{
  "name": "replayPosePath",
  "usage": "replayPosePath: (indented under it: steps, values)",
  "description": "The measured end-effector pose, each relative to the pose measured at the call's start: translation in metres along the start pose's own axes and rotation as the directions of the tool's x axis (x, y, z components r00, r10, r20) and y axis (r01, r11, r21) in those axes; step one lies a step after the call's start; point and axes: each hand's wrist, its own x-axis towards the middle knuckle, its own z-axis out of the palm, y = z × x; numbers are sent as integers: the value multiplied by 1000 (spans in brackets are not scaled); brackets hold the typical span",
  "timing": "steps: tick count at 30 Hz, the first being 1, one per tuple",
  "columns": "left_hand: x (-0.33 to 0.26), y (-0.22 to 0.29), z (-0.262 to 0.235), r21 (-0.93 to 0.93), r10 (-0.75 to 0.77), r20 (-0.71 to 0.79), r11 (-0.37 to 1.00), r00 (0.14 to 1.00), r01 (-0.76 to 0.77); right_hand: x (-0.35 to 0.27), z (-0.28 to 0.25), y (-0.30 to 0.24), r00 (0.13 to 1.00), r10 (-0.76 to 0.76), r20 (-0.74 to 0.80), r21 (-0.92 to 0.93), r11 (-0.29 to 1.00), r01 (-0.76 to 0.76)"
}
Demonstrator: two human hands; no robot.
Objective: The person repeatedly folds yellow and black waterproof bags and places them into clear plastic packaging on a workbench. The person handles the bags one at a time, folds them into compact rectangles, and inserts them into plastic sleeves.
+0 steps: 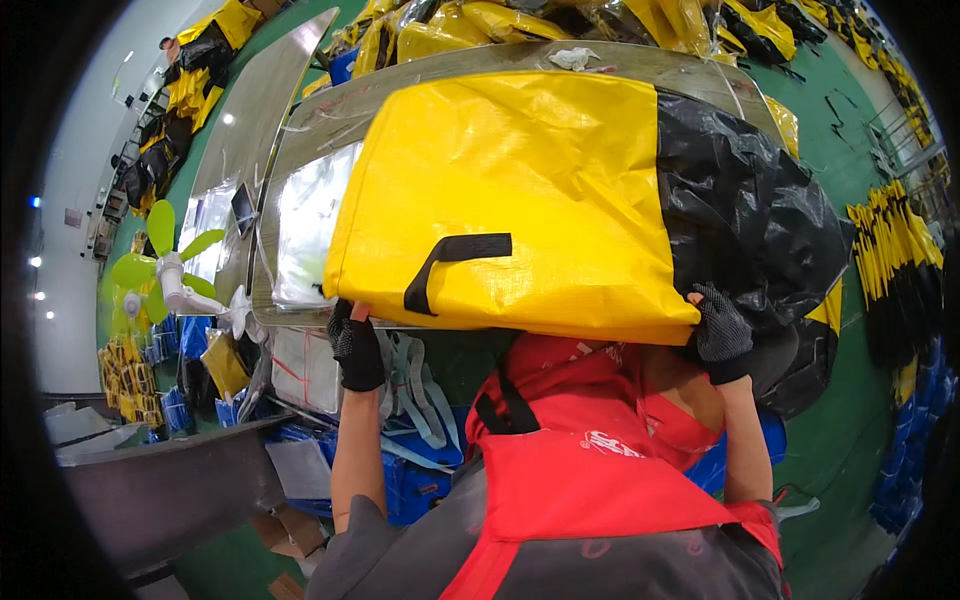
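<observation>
A large yellow and black bag [510, 190] of shiny tarpaulin-like material lies across the table in front of me. Its yellow part is smooth and carries a black strap [460, 247]; the black part at the right is crumpled. My left hand [358, 345], in a dark fingerless glove, is closed on the near left corner. At the near right corner, by the seam between yellow and black, my right hand [722, 328] in a similar dotted glove grips the edge. Some fingers of both hands are hidden by the bag.
The table [300, 140] has clear plastic sheets [305, 230] at its left. A green-bladed fan [170, 265] stands further left. Several yellow and black bags [500, 22] are heaped beyond the table, and more bundles [900, 270] line the right side.
</observation>
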Motion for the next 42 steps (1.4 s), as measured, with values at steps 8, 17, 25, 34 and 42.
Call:
replayPosePath:
  steps: [8, 17, 25, 34, 42]
  values:
    - [2, -89, -129, 927, 241, 373, -139, 896, -348, 9, -10, -13, 992, -1, 127, -21, 1000, 4]
    - [9, 1, -2, 845, 235, 180, 460, 955, -272, 7, -23, -33, 988, -82, 131, 75, 995, 72]
    - [5, -51, -35, 841, 288, 538, -237, 792, -486, 26, -31, 2, 958, -287, 26, -231, 930, 285]
    - [25, -23, -27, 661, 28, 751, -53, 660, -749, -14, -7, 48, 985, -169, -34, -78, 983, 166]
    - [131, -18, 315, -179, -31, 982, 124, -185, -976, -40, -65, 20, 975, -222, -24, -83, 972, 219]
